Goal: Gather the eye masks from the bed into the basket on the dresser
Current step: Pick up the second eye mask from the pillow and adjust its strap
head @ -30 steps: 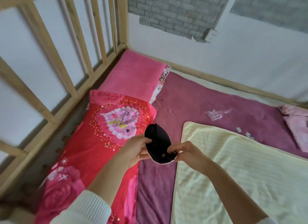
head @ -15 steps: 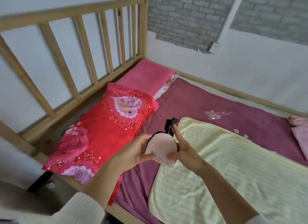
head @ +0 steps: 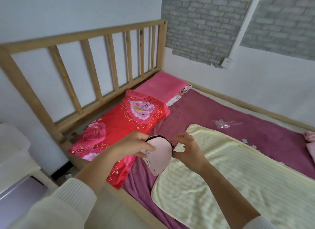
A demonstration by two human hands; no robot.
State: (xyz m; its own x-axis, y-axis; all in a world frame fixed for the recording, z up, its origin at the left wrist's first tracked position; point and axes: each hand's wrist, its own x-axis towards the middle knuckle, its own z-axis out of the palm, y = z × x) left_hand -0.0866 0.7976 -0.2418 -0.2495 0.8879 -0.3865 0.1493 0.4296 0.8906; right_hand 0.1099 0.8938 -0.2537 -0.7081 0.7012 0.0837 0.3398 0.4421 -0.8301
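Observation:
A pink eye mask with a black edge and a printed cartoon face is held up over the near edge of the bed. My left hand grips its upper left side, thumb across the front. My right hand pinches its right edge, where the black strap is. The mask's pink side faces me. No basket shows in this view; a white, blurred piece of furniture sits at the far left.
A red flowered pillow and a pink pillow lie against the wooden slatted headboard. A pale yellow blanket covers the near right of the purple sheet. A clear plastic wrapper and small scraps lie further back.
The mask turned from its black side to its pink side between my hands. The view has pulled back and swung left, so the bed's edge, headboard and white furniture now show.

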